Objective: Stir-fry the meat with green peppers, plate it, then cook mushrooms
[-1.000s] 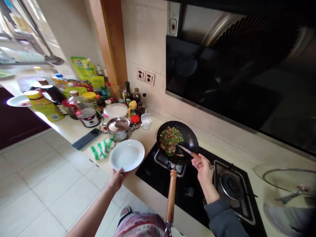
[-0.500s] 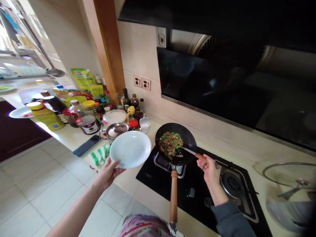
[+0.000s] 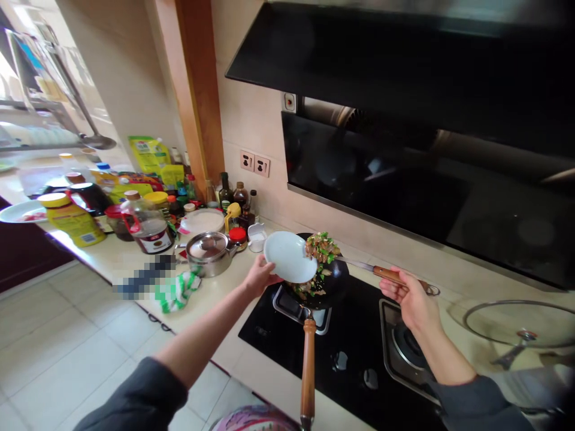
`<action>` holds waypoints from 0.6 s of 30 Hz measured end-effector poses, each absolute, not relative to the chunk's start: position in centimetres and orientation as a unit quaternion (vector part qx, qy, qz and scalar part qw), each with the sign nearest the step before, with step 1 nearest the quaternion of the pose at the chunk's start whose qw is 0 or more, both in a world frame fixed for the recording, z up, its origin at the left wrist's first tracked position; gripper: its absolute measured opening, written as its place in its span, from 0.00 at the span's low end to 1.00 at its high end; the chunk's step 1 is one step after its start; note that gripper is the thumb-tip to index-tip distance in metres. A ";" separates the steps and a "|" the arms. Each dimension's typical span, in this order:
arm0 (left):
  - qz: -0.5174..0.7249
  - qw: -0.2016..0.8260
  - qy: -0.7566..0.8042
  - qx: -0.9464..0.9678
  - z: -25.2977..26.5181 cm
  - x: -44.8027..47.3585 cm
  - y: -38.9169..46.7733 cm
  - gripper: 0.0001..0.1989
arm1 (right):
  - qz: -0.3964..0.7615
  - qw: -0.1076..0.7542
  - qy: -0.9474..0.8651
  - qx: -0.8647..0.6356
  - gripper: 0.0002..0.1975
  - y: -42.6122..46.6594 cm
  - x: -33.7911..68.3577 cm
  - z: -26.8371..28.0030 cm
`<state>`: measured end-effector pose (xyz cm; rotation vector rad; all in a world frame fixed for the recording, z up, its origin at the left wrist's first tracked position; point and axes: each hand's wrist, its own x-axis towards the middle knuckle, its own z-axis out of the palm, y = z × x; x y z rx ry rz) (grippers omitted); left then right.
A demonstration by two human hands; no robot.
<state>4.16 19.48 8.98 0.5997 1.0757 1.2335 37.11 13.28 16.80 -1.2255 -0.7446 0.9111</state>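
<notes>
My left hand (image 3: 260, 277) grips the near-left rim of a pale, tilted plate (image 3: 287, 256) above the left side of a black wok (image 3: 339, 281). In my right hand (image 3: 408, 293) is the wooden handle of a spatula (image 3: 359, 264). Its blade, hidden under food, carries a heap of cooked meat and chopped greens (image 3: 322, 247) at the plate's right rim. More of the stir-fry (image 3: 309, 290) lies in the wok, partly covered by the plate. The wok's wooden handle (image 3: 308, 365) points toward me.
Left of the stove (image 3: 350, 335) stand a lidded steel pot (image 3: 209, 254), a green-and-white cloth (image 3: 177, 291), and several bottles and jars. At right is a glass lid (image 3: 516, 326). The range hood (image 3: 381, 66) overhangs the stove.
My left hand has brought the plate rightward over the wok and tilted it. My right hand has raised the spatula, lifting a heap of food from the wok to the plate's edge.
</notes>
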 end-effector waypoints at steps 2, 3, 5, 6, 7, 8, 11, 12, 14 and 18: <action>0.537 0.663 0.454 0.257 8.1 7.0 20.0 0.22 | 0.392 0.644 -0.367 -0.545 0.17 12.4 36.2 17.0; 0.534 0.672 0.445 0.254 7.7 8.2 20.1 0.22 | 0.383 0.633 -0.391 -0.547 0.17 11.8 35.7 16.8; 0.531 0.687 0.427 0.252 7.0 9.8 20.2 0.22 | 0.355 0.608 -0.448 -0.552 0.17 10.6 34.7 16.1; 0.533 0.691 0.420 0.251 6.7 10.2 20.2 0.22 | 0.334 0.594 -0.480 -0.553 0.17 10.0 34.3 15.7; 0.535 0.692 0.414 0.250 6.5 10.4 20.2 0.23 | 0.307 0.580 -0.516 -0.551 0.16 9.4 34.0 15.4; 0.539 0.692 0.411 0.249 6.3 10.4 20.1 0.24 | 0.271 0.564 -0.558 -0.546 0.14 8.9 33.7 15.0; 0.549 0.688 0.406 0.247 6.2 9.8 20.1 0.25 | 0.133 0.498 -0.711 -0.479 0.12 7.9 33.4 14.6; 0.551 0.687 0.405 0.247 6.2 9.6 20.1 0.26 | 0.090 0.467 -0.758 -0.446 0.14 7.6 33.3 14.7; 0.555 0.685 0.402 0.248 6.2 9.2 20.0 0.26 | 0.031 0.405 -0.827 -0.388 0.19 7.2 33.2 15.1; 0.553 0.685 0.403 0.249 6.1 8.5 19.7 0.25 | -0.023 0.385 -0.849 -0.361 0.23 6.6 33.7 16.3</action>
